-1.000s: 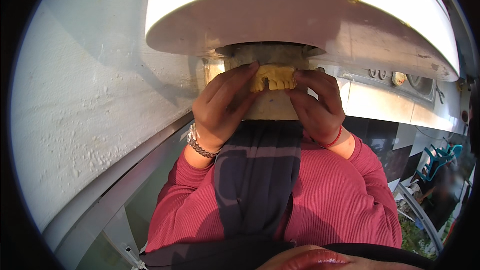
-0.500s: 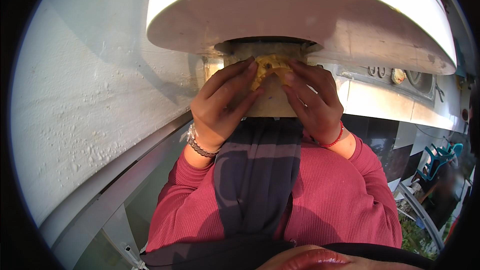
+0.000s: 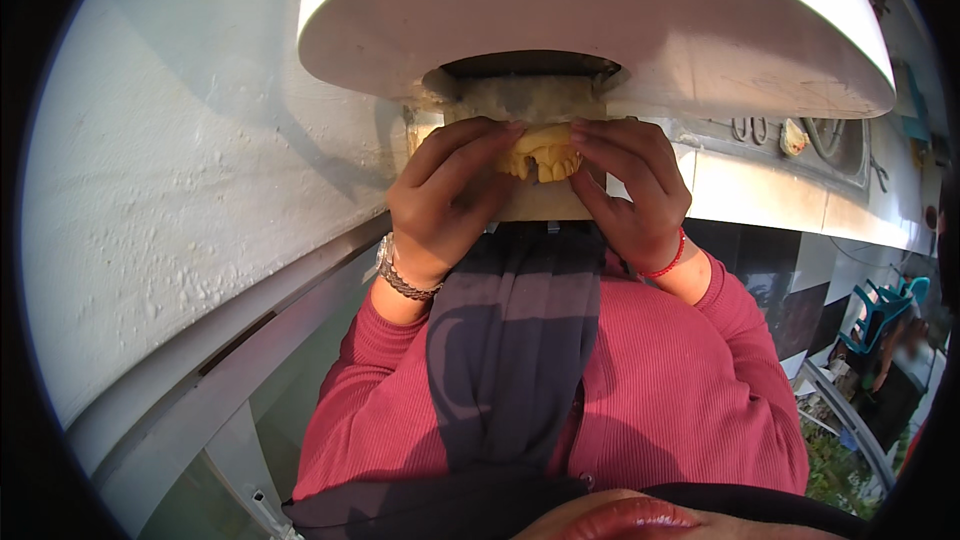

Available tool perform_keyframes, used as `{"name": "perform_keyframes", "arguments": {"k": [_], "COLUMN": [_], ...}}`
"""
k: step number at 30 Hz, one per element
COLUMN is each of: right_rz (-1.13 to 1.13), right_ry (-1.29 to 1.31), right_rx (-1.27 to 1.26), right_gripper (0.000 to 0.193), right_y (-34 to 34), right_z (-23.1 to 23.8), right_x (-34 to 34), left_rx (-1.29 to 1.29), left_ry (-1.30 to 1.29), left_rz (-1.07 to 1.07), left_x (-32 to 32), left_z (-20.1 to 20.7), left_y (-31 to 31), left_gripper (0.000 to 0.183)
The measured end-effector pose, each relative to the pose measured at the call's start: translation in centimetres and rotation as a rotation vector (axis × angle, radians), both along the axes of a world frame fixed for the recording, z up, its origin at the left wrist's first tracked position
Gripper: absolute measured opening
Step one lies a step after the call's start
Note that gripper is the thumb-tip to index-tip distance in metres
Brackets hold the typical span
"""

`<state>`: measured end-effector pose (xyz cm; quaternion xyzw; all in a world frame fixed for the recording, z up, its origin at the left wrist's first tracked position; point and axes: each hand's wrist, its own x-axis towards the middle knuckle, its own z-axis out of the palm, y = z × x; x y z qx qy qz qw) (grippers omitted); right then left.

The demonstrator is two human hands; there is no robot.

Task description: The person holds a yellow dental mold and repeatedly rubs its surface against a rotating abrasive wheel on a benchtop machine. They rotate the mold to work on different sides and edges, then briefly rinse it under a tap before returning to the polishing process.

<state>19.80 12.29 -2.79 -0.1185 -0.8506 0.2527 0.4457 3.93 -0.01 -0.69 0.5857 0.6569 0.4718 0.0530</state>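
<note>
Between my two hands is a yellow dental cast, held with its row of teeth facing me. My left hand pinches its left end, thumb below and fingers along the upper edge. On the other end, my right hand grips with fingertips on top and its thumb underneath. The cast is over a small tan work plate, below the dark opening of a large white rounded machine housing. My fingers cover both ends of the cast.
A rough white wall runs close along the left. At right, a tiled counter holds a metal sink and a small yellowish piece. Beyond it are a teal chair and a blurred person.
The cast has been tipped, so its teeth now face me instead of its hollow, arched side. Both hands have turned with it and drawn slightly away from the machine's opening.
</note>
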Motion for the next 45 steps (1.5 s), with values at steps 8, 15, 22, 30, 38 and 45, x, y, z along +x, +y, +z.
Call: {"name": "perform_keyframes", "arguments": {"k": [8, 15, 22, 30, 38, 45], "right_rz": [-0.012, -0.106, 0.004, 0.064, 0.064, -0.189], "right_ry": [0.019, -0.119, -0.193, -0.260, -0.157, -0.125], "right_rx": [0.059, -0.097, -0.203, 0.054, -0.047, -0.136], "right_gripper": [0.034, 0.035, 0.032, 0.034, 0.033, 0.034], "right_y": [0.2, -0.6, -0.3, 0.5, 0.4, -0.7], "right_z": [-0.4, 0.9, 2.9, 5.5, 4.0, 2.7], "right_x": [-0.2, -0.2, 0.1, -1.0, -1.6, 0.6], "left_rx": [0.009, -0.007, -0.088, -0.059, -0.099, -0.004], "left_ry": [0.041, -0.145, -0.500, 0.121, 0.044, -0.175], "left_rz": [0.008, -0.004, 0.009, 0.094, 0.127, 0.172], "left_x": [0.5, 0.5, 1.9, 0.7, 0.7, 1.4], "left_z": [-0.6, -1.0, 0.6, 2.5, 1.8, 0.0], "left_y": [0.2, -0.1, 0.6, 1.4, 1.3, 1.2], "left_gripper": [0.046, 0.047, 0.033, 0.033, 0.033, 0.032]}}
